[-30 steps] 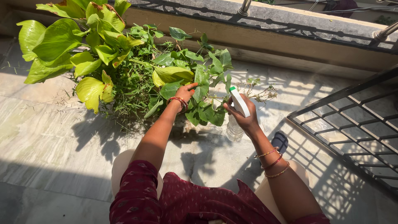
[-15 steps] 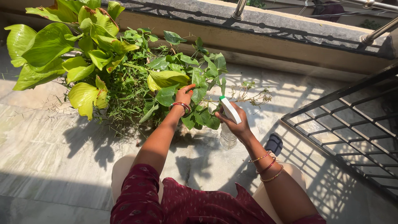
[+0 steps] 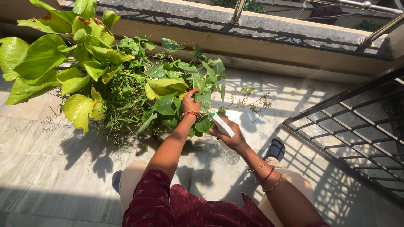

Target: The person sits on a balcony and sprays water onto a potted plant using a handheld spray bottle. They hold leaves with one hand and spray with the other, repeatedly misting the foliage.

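Note:
My left hand [image 3: 190, 101], with red bangles at the wrist, reaches into a leafy green plant [image 3: 126, 75] and pinches a dark green leaf [image 3: 203, 97] between thumb and fingers. My right hand [image 3: 229, 135] grips a clear plastic spray bottle [image 3: 228, 152] with a white trigger head and green nozzle tip, pointed toward the leaves just right of my left hand. Large yellow-green leaves [image 3: 38, 59] spread at the plant's left side. The pot is hidden under the foliage.
A low stone parapet with metal railing posts [image 3: 261, 29] runs behind the plant. A dark metal grille [image 3: 357, 126] lies at the right. Marble floor tiles [image 3: 46, 159] surround me; my knees and a dark slipper [image 3: 276, 148] are below.
The view has shifted so plant and hands sit lower and more left. My right hand with the spray bottle has come closer to the leaves; my left hand stays on the foliage.

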